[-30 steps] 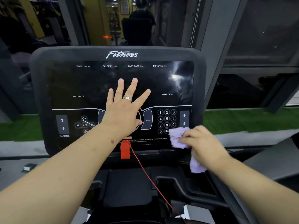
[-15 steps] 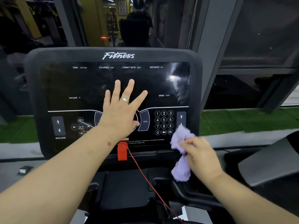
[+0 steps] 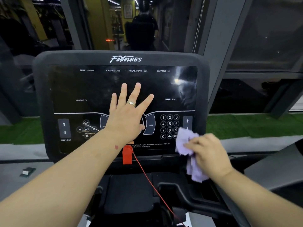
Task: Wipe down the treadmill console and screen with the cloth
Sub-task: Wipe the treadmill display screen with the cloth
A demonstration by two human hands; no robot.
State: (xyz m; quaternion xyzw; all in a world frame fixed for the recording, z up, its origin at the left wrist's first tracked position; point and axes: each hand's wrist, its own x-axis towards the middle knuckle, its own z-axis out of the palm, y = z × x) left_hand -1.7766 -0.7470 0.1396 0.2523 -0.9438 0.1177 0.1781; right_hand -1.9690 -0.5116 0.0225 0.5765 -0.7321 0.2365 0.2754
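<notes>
Right hand (image 3: 209,154) grips crumpled lilac cloth (image 3: 186,141) against black treadmill console (image 3: 42,95) lower-right corner; left hand (image 3: 127,115) lies flat, fingers spread, at the centre of its dark glossy screen (image 3: 91,89).

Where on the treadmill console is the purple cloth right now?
In the head view, the purple cloth is at the console's lower right corner, gripped by the right hand, just right of the number keypad.

Left hand (image 3: 129,117) blocks mid-screen (image 3: 91,89); upper corners free.
</notes>
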